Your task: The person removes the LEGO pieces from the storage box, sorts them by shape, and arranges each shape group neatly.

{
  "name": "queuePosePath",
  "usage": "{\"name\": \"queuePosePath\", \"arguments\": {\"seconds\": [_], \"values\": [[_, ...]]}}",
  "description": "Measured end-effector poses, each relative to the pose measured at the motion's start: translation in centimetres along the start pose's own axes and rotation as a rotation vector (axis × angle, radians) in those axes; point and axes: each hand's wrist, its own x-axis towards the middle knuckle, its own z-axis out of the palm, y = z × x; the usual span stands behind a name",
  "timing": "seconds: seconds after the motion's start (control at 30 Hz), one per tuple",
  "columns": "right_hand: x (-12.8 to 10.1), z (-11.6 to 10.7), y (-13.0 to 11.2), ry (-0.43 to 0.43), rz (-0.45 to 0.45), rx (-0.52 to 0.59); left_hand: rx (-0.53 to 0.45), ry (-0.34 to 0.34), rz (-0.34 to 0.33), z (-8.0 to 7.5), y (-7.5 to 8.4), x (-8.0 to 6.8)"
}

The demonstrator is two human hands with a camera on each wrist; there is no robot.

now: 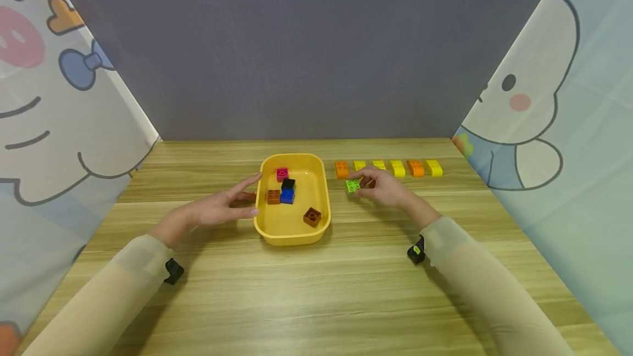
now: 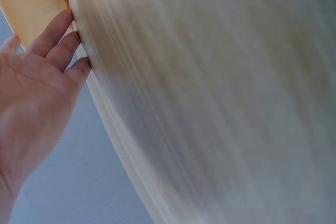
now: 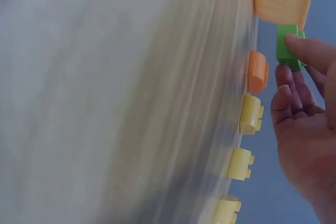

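Note:
My right hand (image 1: 383, 186) pinches a lime green toy building brick (image 1: 353, 185) between thumb and fingers, just in front of the left end of a row of bricks. In the right wrist view the green brick (image 3: 286, 47) is lifted off the wood. Fingers spread, my left hand (image 1: 222, 206) touches the left wall of a yellow plastic tub (image 1: 292, 239). Inside the tub lie a pink brick (image 1: 282, 174), a black brick (image 1: 288, 184), a blue brick (image 1: 287, 196), an orange-brown brick (image 1: 273, 196) and a darker brown brick (image 1: 312, 217) showing its hollow underside.
Along the back right of the wooden table (image 1: 296, 301) runs a row of bricks: an orange brick (image 1: 342, 169) at its left end, several yellow ones, another orange brick (image 1: 415, 167), then a yellow brick (image 1: 434, 167). A grey panel (image 1: 306, 54) stands behind, with printed cloth walls either side.

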Motion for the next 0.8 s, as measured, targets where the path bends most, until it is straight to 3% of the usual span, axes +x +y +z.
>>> {"name": "queuePosePath", "arguments": {"seconds": [0.13, 0.37, 0.8], "values": [[0.4, 0.0, 0.2, -0.045, 0.047, -0.033, 0.006, 0.001, -0.002, 0.0, 0.1, 0.0], [1.4, 0.3, 0.4, -0.143, 0.056, -0.025, 0.017, 0.006, 0.000, 0.0, 0.0, 0.1], [1.9, 0.6, 1.0, -0.184, 0.065, 0.025, 0.030, 0.002, 0.001, 0.0, 0.0, 0.0]]}}
